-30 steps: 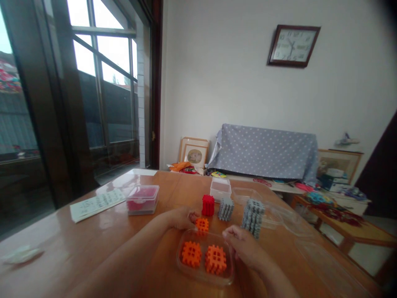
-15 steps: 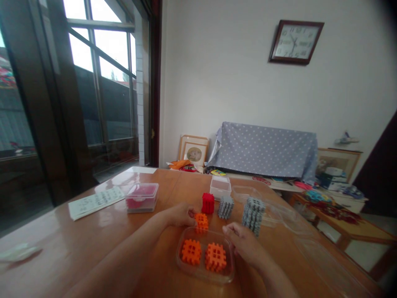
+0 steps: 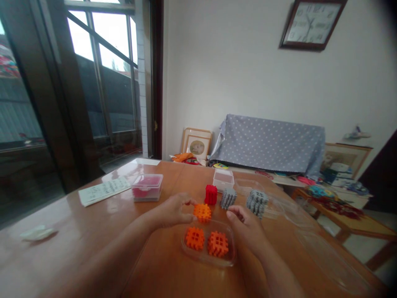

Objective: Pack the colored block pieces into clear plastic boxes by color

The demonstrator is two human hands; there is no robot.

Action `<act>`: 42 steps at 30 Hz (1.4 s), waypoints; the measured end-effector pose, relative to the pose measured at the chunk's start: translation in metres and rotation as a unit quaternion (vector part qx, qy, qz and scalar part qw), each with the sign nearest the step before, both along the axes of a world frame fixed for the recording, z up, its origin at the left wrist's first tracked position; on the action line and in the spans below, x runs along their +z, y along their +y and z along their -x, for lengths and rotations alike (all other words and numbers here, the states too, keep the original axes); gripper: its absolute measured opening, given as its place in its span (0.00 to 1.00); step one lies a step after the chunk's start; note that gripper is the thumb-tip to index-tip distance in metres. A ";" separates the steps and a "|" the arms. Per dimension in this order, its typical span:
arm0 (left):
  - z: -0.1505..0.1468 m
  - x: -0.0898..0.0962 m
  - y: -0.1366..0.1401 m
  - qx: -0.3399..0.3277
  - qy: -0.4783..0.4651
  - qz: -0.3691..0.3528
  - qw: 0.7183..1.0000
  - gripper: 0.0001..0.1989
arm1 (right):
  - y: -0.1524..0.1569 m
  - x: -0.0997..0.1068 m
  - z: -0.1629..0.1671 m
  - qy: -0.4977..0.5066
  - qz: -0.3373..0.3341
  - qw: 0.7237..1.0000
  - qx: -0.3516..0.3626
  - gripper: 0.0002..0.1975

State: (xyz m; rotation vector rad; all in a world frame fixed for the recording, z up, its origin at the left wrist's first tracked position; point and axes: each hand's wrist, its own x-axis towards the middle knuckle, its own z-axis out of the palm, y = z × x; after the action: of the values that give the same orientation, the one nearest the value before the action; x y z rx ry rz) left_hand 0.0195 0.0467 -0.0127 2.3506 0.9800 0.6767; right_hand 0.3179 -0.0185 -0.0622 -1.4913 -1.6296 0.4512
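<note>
An orange lattice-like block point(image 3: 202, 213) is at the far edge of the clear plastic tray point(image 3: 214, 260). Beside its left edge is my left hand point(image 3: 177, 210), thumb and fingers spread apart around the near corner. Whether they still touch it I cannot tell. In the tray lie two more orange blocks, one on the left point(image 3: 194, 239) and a thicker one point(image 3: 218, 243) on the right. My right hand point(image 3: 245, 221) hovers by the tray's right side, fingers curled in, with nothing visible in them. Beyond stand a red block point(image 3: 211, 194), a small grey stack point(image 3: 228, 198) and a larger grey stack point(image 3: 257, 203).
A lidded box with pink contents point(image 3: 147, 187) and a written sheet point(image 3: 104, 191) lie left. Behind the blocks is a clear box point(image 3: 223, 180). Clear lids and trays point(image 3: 291, 211) spread along the right. A crumpled pale wrapper point(image 3: 39, 233) lies at far left.
My left fingers have spread apart beside the orange block, which now shows more of its upper face. My right hand has shifted slightly away from the tray's rim. The view has tilted down.
</note>
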 end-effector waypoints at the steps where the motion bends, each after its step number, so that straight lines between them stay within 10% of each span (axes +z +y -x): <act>1: 0.000 0.002 -0.008 -0.005 0.003 -0.005 1.000 0.22 | -0.003 0.004 0.003 -0.018 -0.009 1.000 0.009 0.18; 9: 0.001 0.005 -0.046 -0.006 0.042 -0.012 0.999 0.21 | -0.023 0.018 0.049 -0.159 0.012 0.978 0.132 0.28; 23: 0.014 -0.026 -0.030 0.103 -0.072 0.084 0.988 0.16 | -0.025 0.025 0.069 -0.234 0.079 0.962 0.117 0.17; 42: 0.007 -0.033 -0.036 0.055 -0.087 0.189 0.977 0.16 | -0.013 0.020 0.058 -0.221 0.067 0.969 0.090 0.18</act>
State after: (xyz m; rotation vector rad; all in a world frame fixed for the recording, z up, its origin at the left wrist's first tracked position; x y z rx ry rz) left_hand 0.0127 0.0105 -0.0458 1.8862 1.0614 0.6594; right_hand 0.2598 -0.0314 -0.0420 -1.6323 -2.1315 0.3484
